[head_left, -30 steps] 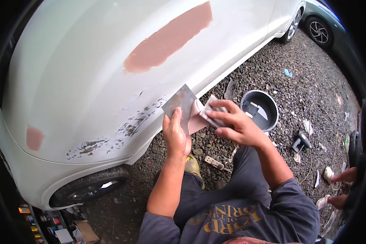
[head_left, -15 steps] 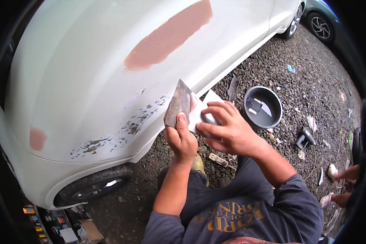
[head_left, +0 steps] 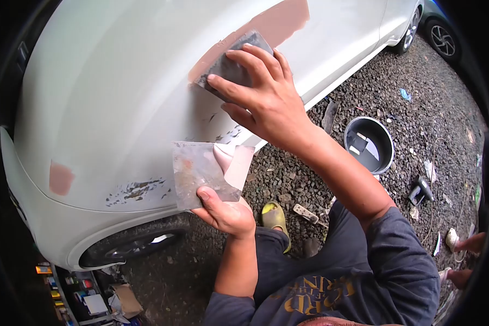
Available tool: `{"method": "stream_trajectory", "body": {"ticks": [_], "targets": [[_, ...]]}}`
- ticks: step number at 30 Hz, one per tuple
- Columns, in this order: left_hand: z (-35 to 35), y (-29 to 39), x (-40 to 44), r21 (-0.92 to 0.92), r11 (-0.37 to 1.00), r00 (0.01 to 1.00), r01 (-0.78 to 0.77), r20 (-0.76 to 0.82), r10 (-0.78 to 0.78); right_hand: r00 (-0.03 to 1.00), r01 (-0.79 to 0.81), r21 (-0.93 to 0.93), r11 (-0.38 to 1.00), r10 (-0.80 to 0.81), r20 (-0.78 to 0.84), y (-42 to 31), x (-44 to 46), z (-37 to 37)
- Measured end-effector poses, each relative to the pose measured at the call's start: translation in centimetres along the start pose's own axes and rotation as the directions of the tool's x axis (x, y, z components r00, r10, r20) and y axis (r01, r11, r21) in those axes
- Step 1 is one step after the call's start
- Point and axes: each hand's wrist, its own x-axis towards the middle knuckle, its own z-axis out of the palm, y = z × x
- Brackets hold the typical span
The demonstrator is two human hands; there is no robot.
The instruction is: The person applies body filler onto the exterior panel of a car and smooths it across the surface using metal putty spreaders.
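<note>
My left hand (head_left: 225,212) grips a flat metal plate (head_left: 193,176), its thumb on top. Pale pink paste (head_left: 236,165) lies on the plate's right side. Up on the white car body (head_left: 130,98), my right hand (head_left: 266,92) holds a grey flat spreader (head_left: 236,62) with spread fingers. The spreader covers part of the long pink filler patch (head_left: 280,24). Below it, the dark chipped area (head_left: 138,189) is partly hidden behind the plate. A smaller pink patch (head_left: 61,179) shows at the left.
On the gravel stand a black bucket (head_left: 369,145) with liquid and a dark tool (head_left: 420,190). A car wheel (head_left: 136,244) is at the lower left, near a box of supplies (head_left: 84,296). Another person's feet (head_left: 453,239) are at the right edge.
My right hand has moved from the plate up to the long pink patch with the spreader. My left hand has moved down and left, and the plate now lies flatter to view.
</note>
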Motion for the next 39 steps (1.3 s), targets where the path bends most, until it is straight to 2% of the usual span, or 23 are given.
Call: {"method": "stream_trajectory", "body": {"ticks": [6,9,12,18,23,25,29,34,39], "targets": [[-0.3,0.7,0.0,0.034,0.999,0.999,0.035,-0.038,-0.034,0.996,0.027,0.017,0.999,-0.026,-0.086,-0.6,1.0,1.0],[-0.5,0.7,0.1,0.07,0.997,0.999,0.03,-0.036,-0.028,0.996,0.033,0.01,0.999,-0.032,-0.087,-0.5,1.3,1.1],[-0.9,0.5,0.2,0.078,0.996,0.999,0.042,-0.03,-0.04,0.999,0.042,-0.048,0.998,-0.043,-0.016,-0.3,1.6,1.3],[-1.2,0.0,0.2,0.05,0.997,0.998,0.067,-0.026,-0.065,0.991,0.065,0.0,0.998,-0.064,-0.117,1.2,-1.5,3.9],[-1.5,-0.5,0.2,0.032,0.996,0.996,0.088,0.0,-0.088,0.999,-0.034,-0.023,0.999,0.035,0.02,1.7,-5.7,3.4],[-1.1,-0.6,0.1,-0.01,0.994,0.994,0.111,0.018,-0.11,0.998,-0.066,-0.023,0.998,0.066,0.019,1.7,-5.2,2.2],[-0.5,-0.6,-0.1,-0.004,0.995,0.994,0.102,0.041,-0.101,0.995,-0.016,0.024,1.0,0.018,-0.102,2.7,-1.5,0.9],[0.0,-0.9,-0.2,-0.03,0.995,0.992,0.092,0.091,-0.089,0.992,0.009,-0.003,1.0,-0.009,-0.129,3.1,1.0,0.5],[0.0,-1.0,-0.2,-0.032,0.992,0.99,0.123,0.074,-0.12,0.991,0.013,-0.02,1.0,-0.016,-0.13,3.1,1.3,0.7]]}}
